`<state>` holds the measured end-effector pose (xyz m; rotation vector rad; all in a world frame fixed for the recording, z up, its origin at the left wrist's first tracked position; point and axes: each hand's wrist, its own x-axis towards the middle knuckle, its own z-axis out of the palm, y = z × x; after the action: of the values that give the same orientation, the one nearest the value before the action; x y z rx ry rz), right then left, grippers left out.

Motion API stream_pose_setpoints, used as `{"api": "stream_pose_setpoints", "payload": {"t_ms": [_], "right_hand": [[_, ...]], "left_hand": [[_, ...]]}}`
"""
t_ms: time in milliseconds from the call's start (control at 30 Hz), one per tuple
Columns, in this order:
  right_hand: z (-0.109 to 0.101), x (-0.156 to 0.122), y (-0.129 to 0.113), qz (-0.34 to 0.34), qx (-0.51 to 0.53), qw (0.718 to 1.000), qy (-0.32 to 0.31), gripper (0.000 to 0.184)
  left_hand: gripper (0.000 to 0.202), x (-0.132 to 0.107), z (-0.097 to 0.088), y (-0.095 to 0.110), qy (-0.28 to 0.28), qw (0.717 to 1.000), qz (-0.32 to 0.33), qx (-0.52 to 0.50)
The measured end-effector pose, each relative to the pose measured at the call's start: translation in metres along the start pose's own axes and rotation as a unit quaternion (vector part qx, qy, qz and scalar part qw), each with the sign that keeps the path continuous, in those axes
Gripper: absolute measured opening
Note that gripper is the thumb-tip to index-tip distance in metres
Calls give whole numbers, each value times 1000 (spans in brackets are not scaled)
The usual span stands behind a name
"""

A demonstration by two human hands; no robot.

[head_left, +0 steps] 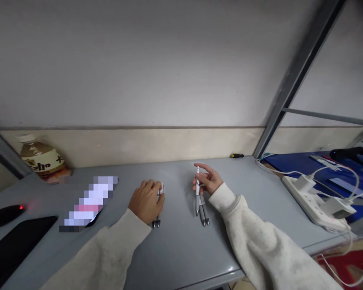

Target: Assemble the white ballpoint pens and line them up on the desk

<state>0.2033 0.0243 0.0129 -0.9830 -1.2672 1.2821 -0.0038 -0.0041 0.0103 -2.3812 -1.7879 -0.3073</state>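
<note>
My right hand [209, 180] pinches a white pen with a grey grip [197, 197], tip pointing down toward me. Just beneath it, two similar pens [203, 213] lie side by side on the grey desk, their upper parts hidden by the hand. To the left, my left hand [147, 201] is curled, palm down, over a few more pens [156, 223]. Their dark tips show below the hand and a white end shows by the thumb; the rest is covered.
A phone with a blurred screen [92, 201], a drink bottle [44, 159], a black flat object [21, 245] and a dark device with a red light [6, 215] are on the left. A small screwdriver [237, 155] lies near the wall. A power strip [311, 205] with cables is right.
</note>
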Motion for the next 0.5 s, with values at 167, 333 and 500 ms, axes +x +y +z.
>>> {"api": "stream_pose_setpoints", "payload": {"t_ms": [167,333,500], "right_hand": [[2,-2,7,-23,-153,988,19,51],[2,0,13,-121,-417,897,84,34],[5,-1,15,-34,-572,818,55,42]], "left_hand": [[15,0,2,0,9,1000,9,-19],[14,0,3,1,26,999,16,-18],[15,-1,2,1,28,999,17,-16]]}}
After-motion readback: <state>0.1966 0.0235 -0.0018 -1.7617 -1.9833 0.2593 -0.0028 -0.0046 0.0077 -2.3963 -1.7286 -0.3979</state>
